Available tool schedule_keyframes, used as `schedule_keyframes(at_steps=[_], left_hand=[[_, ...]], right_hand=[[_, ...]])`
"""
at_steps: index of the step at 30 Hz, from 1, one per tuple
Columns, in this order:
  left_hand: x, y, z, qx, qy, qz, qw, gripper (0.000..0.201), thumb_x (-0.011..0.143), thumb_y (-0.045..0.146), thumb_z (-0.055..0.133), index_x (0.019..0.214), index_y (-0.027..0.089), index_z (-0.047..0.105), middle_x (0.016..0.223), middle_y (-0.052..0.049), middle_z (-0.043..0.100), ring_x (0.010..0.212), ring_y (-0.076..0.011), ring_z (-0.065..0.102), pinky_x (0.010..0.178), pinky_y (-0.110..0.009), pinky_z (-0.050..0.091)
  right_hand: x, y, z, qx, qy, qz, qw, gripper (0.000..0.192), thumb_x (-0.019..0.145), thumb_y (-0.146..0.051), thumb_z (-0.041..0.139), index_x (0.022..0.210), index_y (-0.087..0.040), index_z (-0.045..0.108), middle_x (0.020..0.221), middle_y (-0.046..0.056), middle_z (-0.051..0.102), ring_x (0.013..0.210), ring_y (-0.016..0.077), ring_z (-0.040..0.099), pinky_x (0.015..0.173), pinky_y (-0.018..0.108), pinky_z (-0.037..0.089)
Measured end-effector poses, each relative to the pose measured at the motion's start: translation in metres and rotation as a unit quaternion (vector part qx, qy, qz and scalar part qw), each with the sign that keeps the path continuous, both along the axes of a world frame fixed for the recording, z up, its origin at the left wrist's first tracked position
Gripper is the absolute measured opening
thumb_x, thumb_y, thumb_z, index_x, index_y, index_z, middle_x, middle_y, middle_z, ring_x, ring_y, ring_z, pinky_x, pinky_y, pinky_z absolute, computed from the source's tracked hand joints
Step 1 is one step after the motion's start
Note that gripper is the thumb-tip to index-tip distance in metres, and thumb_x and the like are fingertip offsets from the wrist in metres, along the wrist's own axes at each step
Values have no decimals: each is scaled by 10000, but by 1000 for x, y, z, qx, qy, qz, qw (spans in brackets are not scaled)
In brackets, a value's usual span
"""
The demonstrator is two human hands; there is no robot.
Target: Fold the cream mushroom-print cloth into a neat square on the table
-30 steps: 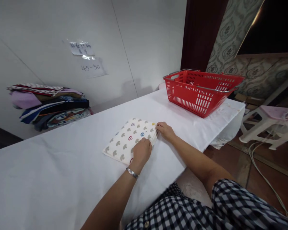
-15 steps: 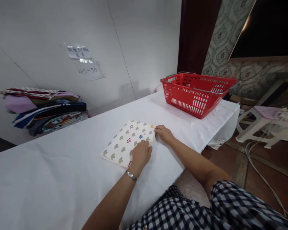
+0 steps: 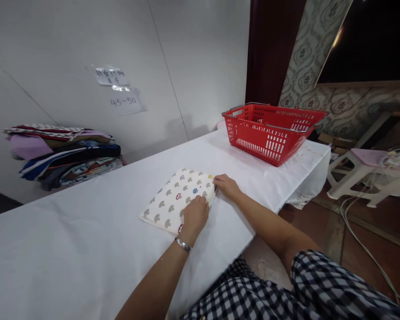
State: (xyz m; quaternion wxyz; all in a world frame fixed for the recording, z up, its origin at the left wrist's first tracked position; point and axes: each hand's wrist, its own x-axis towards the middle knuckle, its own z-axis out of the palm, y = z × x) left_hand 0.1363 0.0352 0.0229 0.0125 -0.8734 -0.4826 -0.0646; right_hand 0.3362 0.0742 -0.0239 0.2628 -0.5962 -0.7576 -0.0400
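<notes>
A folded cream cloth with grey, red, blue and yellow mushroom-like prints lies flat on the white-covered table. My left hand rests over its near right edge, fingers curled together on the fabric, with the thumb side along the edge. At the right corner, my right hand pinches the layered edge between thumb and fingers. The fingertips of both hands are partly hidden by the cloth and by the hands themselves.
A red plastic basket with metal handles stands at the table's far right. Piled folded clothes sit at the left by the wall. Paper notes are taped up. On the right, a stool bears tangled cables.
The camera view has shifted very slightly. Both hands stay at the cloth's right edge, the right hand's fingers having moved only a touch to the left.
</notes>
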Motion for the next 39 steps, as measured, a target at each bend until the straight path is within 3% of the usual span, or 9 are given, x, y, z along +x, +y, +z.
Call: schedule_keyframes(at_steps=[14, 27, 30, 33, 36, 39], left_hand=[[3, -1, -3, 27, 53, -6, 998, 207, 921, 196, 349, 956, 164, 551, 951, -72, 579, 863, -208, 577, 656, -305, 426], [1, -4, -7, 48, 64, -33, 996, 198, 899, 145, 366, 933, 165, 560, 933, -69, 572, 839, -200, 564, 660, -308, 420], [0, -5, -7, 40, 57, -27, 997, 204, 906, 154, 363, 928, 165, 566, 938, -67, 575, 845, -198, 559, 669, -312, 420], [1, -5, -7, 32, 48, -27, 998, 227, 911, 151, 348, 939, 167, 573, 944, -72, 573, 840, -196, 554, 661, -314, 417], [1, -6, -6, 25, 35, -33, 999, 259, 917, 144, 327, 964, 165, 581, 946, -76, 578, 848, -198, 547, 681, -319, 419], [-3, -10, -6, 17, 15, -39, 999, 269, 916, 147, 327, 998, 162, 583, 950, -79, 582, 861, -203, 535, 723, -332, 421]], right_hand=[[-2, 5, 2, 26, -7, -9, 1000, 307, 917, -154, 418, 1115, -223, 642, 1171, 47, 619, 1049, 196, 494, 872, 297, 439], [-1, 0, -1, -47, -6, -30, 998, 303, 904, -187, 432, 1128, -280, 613, 1249, -12, 581, 1044, 161, 551, 771, 251, 458], [-6, -5, 8, -48, -14, -22, 999, 295, 904, -163, 420, 1090, -248, 632, 1218, 12, 604, 1053, 180, 538, 816, 278, 446], [-22, -15, 18, -26, -20, -25, 999, 319, 874, -120, 437, 1126, -198, 616, 1283, 71, 561, 1204, 235, 445, 946, 364, 382], [-43, -24, 24, -16, -9, 22, 1000, 391, 878, -142, 439, 1255, -178, 533, 1397, 98, 456, 1344, 251, 290, 1055, 429, 268], [-54, -27, 22, -68, 17, 72, 995, 374, 940, -233, 367, 1286, -209, 507, 1405, 76, 454, 1353, 227, 295, 1084, 454, 222]])
